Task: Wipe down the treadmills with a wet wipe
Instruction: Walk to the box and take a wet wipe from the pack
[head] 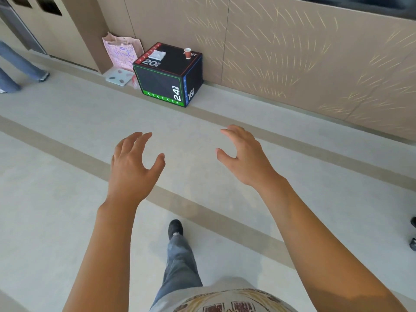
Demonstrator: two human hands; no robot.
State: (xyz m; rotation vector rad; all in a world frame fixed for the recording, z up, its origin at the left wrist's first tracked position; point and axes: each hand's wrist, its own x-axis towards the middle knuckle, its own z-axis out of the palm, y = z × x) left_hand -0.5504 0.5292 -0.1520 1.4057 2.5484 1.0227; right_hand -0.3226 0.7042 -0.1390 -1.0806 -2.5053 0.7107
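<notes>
My left hand (132, 163) and my right hand (243, 156) are stretched out in front of me over the floor, fingers loosely spread and holding nothing. Ahead, against the wall, stands a black plyo box (171, 79) with coloured edges. On its top lie a white folded wipe or cloth (157, 55) near the left edge and a small red paper cup (187, 52) near the back right. No treadmill is in view.
A pink paper bag (122, 51) and a flat white scale (119, 76) sit left of the box. Another person's legs in jeans (20, 68) are at the far left. A dark shoe (413, 235) shows at the right edge. My own foot (175, 228) steps forward.
</notes>
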